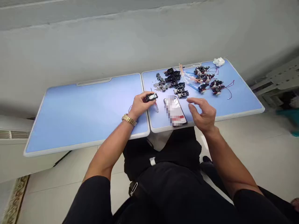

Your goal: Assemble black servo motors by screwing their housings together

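Observation:
My left hand (140, 105) is shut on a small black plastic housing (151, 97) with a white centre, just above the blue folding table (93, 115). A gold wristwatch (129, 120) sits on that wrist. My right hand (202, 113) hovers open, fingers apart, beside a smartphone (175, 111) with a blurred screen, and it holds nothing. Beyond the phone lie several black plastic housings (176, 84), a heap of small metal parts (160, 84), and several wired mechanical assemblies (206, 79) with red wires.
A small clear tube (156, 106) lies by my left hand. Clear tubing (188, 75) and a white crumpled item (219, 62) sit at the table's far side. A grey wall runs behind the table, and a white slatted rack (277, 76) stands at the right.

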The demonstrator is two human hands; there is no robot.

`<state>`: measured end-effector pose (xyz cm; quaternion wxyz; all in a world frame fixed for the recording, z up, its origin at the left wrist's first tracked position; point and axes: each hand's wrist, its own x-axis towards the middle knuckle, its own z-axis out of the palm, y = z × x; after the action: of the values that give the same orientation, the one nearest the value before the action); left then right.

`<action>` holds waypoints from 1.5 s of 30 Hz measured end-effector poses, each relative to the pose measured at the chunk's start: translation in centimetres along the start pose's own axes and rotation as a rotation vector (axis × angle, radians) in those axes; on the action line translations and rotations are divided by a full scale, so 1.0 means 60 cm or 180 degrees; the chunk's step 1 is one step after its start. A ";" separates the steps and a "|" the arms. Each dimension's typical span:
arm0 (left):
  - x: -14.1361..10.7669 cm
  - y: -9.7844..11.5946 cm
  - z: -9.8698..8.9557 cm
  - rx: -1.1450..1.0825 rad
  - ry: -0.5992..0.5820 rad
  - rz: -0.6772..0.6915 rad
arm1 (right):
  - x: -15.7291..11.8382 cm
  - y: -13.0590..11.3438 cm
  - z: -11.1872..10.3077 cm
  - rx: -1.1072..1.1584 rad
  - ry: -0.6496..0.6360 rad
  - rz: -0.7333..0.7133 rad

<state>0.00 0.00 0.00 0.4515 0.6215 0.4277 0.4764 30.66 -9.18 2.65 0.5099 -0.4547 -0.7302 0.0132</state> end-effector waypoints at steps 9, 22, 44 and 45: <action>-0.124 0.092 -0.004 0.0165 0.0156 0.0313 | -0.030 -0.094 0.063 -0.0323 -0.0570 0.0154; -0.226 0.069 0.021 -0.0502 0.0588 -0.0061 | -0.148 -0.064 0.098 -0.1165 -0.0729 0.1148; -0.217 0.049 0.013 -0.0334 0.0528 -0.0160 | -0.178 -0.012 0.015 -0.1430 -0.0098 0.1591; -0.215 0.049 0.012 -0.0337 0.0513 -0.0161 | -0.177 -0.003 0.007 -0.1479 -0.0059 0.1658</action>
<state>-1.32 -13.20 0.07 0.4597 0.5454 0.4524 0.5353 30.95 -16.33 -5.24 0.3657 -0.7295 -0.5777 -0.0196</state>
